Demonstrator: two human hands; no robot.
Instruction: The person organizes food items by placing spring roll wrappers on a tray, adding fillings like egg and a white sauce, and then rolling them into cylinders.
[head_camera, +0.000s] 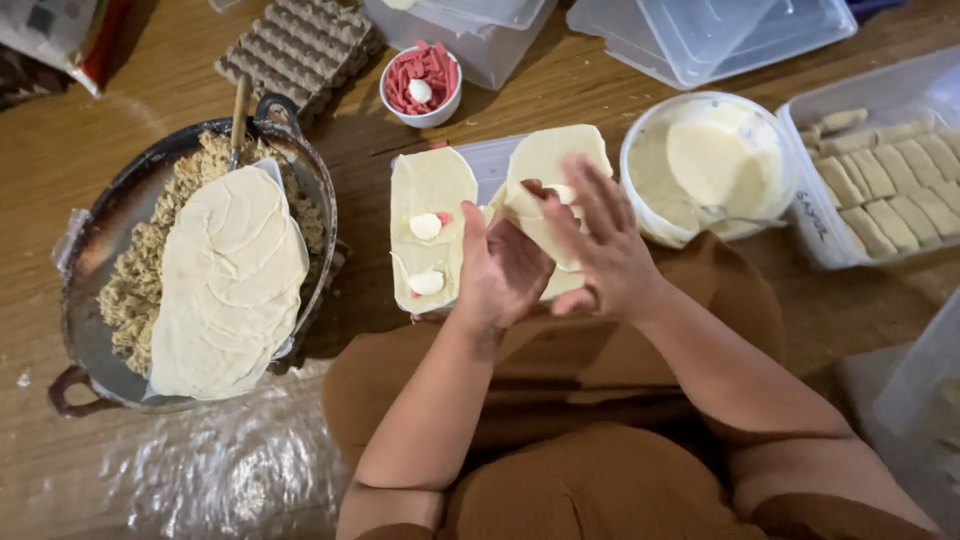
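Both hands are folding a thin dough wrapper (545, 170) over its filling.
Left hand (500, 270) is cupping it, right hand (600, 240) is pressing open-fingered; the sheet looks soft, limp, tearable, best pinched at its edges.

A home kitchen set up for food preparation: a wooden tabletop (60, 150) with a dark pan (95, 250) of filling at nine o'clock, stacked wrappers (230, 280), and plastic containers (700, 30) at twelve.
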